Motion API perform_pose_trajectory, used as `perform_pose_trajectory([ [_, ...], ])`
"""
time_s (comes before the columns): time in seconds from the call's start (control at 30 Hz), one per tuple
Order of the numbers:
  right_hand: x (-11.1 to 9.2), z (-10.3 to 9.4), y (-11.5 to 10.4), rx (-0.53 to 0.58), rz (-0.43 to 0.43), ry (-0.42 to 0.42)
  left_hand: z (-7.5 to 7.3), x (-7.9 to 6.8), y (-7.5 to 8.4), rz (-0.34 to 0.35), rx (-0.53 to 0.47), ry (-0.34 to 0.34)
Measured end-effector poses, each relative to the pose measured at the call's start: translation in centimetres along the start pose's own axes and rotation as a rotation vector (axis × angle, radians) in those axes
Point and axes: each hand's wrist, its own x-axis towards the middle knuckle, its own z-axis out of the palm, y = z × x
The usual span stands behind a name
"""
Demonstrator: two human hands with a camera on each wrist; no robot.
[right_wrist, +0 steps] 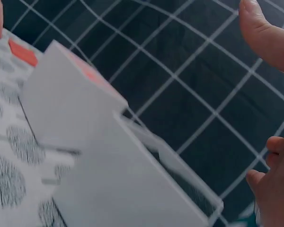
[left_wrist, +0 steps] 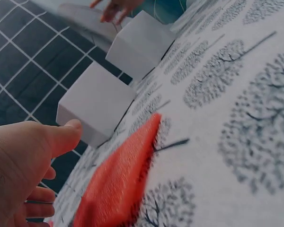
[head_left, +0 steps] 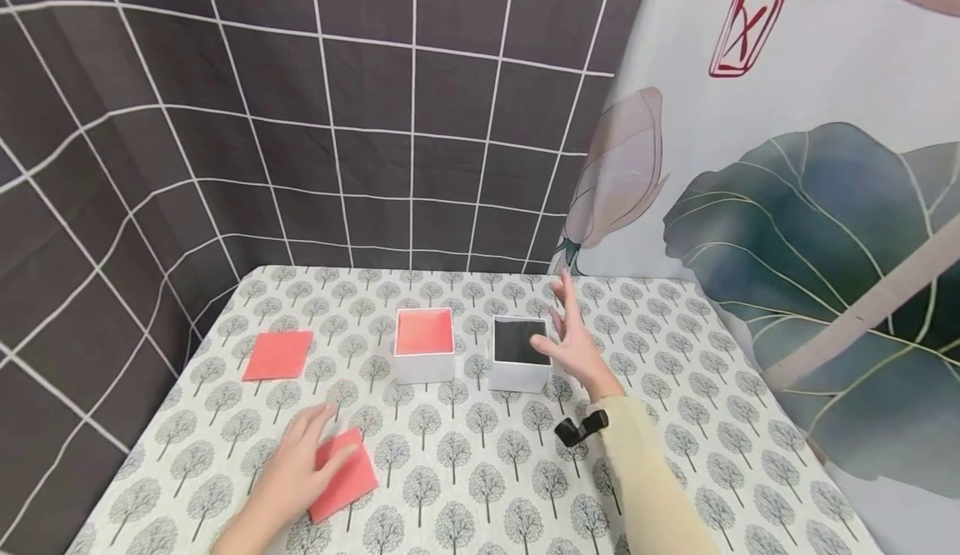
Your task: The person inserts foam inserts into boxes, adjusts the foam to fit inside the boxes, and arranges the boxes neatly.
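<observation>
My left hand [head_left: 300, 459] hovers over the left edge of a red square [head_left: 352, 480], which looks like a soft folded cloth. In the left wrist view a gap shows between the thumb and this red piece [left_wrist: 120, 182], and the fingers are relaxed. My right hand [head_left: 577, 347] is raised at the right side of a white box with a black inside [head_left: 517, 378], fingers spread and nothing in them. In the right wrist view the hand [right_wrist: 274, 118] stands apart from that box [right_wrist: 128, 184].
Left of the black-lined box stands a second white box [head_left: 424, 369] with red inside. Another red square [head_left: 277, 356] lies flat farther left. A tree-print cloth [head_left: 457, 455] covers the table. A dark gridded curtain [head_left: 375, 155] hangs behind, with a flower-print curtain [head_left: 705, 147] at right.
</observation>
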Motion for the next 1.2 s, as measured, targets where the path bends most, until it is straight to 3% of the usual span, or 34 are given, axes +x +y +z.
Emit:
perform_pose_trajectory([
  [0.2,1.9,3.7,-2.1,-0.020,-0.119,-0.121,0.0,-1.2,-0.5,-0.023,-0.002,-0.031],
  [0.4,2.6,7.3,-3.3,-0.133,-0.111,-0.219,0.4,-2.6,-1.3,0.006,-0.025,-0.071],
  [0.57,3.4,9.9,-1.0,-0.108,-0.005,-0.224,0.8,-3.2,-1.6,0.009,-0.011,-0.076],
  [0.73,3.9,11.7,2.7,-0.114,0.126,-0.155,1.1,-3.3,-1.8,0.029,0.003,-0.061],
  [0.87,4.0,12.9,4.2,-0.153,0.208,-0.107,1.3,-3.5,-2.1,0.060,0.005,-0.030],
  [1.2,3.6,14.1,6.8,-0.027,0.357,-0.039,1.6,-3.5,-2.4,0.087,0.012,-0.004],
])
